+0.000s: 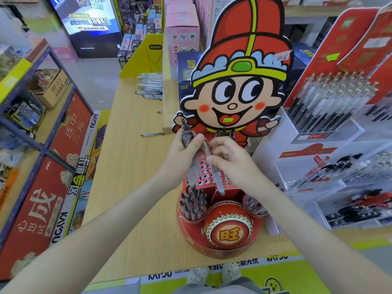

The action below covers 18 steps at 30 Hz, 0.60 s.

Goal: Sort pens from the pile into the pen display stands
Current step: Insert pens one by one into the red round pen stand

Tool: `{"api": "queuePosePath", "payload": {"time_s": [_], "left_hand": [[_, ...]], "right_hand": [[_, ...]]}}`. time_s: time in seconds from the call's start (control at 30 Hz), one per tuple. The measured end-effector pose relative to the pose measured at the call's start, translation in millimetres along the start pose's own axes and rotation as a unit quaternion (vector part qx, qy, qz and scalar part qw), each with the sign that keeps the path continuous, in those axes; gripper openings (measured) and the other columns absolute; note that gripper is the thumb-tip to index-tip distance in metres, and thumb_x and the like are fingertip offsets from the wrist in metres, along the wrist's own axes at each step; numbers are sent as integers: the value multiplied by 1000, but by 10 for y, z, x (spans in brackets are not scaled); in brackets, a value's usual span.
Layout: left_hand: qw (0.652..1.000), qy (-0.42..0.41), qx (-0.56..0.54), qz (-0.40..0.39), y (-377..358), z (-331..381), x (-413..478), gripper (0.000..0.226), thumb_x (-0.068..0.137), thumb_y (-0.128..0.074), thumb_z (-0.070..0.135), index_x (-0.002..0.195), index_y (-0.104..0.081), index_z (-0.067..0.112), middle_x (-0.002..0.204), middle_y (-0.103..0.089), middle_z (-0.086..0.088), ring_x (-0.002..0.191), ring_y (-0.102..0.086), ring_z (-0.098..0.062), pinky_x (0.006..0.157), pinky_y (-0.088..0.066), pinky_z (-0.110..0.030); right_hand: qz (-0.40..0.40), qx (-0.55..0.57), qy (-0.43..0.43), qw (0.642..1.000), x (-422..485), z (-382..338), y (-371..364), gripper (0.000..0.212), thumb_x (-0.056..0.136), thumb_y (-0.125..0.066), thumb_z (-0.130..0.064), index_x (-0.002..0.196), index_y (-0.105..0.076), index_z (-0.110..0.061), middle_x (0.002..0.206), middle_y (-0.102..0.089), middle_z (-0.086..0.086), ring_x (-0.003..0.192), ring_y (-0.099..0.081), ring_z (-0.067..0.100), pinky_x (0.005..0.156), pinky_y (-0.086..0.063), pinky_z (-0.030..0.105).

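The left hand (182, 151) is gripping a bundle of pens (186, 132), fingers curled round it, above the red display stand (229, 232). The right hand (231, 160) is pinching a single pen (218, 181), tilted over the stand's hole grid (204, 176). More pens are standing in the left cup (193, 203). The pile (150, 85) is lying at the far end of the table (131, 166).

Open on the left across bare table (127, 177), save for one loose pen (151, 134) by the wooden divider (169, 107). Blocked behind the red pen stand (220, 240) by its cartoon backboard (239, 92); hemmed in on the right by clear pen racks (331, 115). Crowded in the stand's left cup (179, 217).
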State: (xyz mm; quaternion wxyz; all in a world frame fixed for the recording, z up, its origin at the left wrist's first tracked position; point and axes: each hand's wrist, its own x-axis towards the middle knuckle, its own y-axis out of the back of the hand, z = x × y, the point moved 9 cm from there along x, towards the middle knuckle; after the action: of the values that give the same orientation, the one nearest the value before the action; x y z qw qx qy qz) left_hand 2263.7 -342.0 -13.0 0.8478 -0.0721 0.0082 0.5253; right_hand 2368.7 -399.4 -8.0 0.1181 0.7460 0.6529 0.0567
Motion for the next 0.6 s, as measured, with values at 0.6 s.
{"api": "queuePosePath", "payload": {"time_s": [0.6], "left_hand": [[1000, -9, -5, 5, 326, -122, 36, 21, 99, -47, 24, 99, -62, 10, 104, -71, -12, 101, -68, -25, 90, -54, -38]], "right_hand": [[151, -86, 18, 985, -66, 233, 481, 17, 88, -63, -14, 102, -57, -22, 95, -67, -12, 91, -63, -1, 85, -50, 20]]}}
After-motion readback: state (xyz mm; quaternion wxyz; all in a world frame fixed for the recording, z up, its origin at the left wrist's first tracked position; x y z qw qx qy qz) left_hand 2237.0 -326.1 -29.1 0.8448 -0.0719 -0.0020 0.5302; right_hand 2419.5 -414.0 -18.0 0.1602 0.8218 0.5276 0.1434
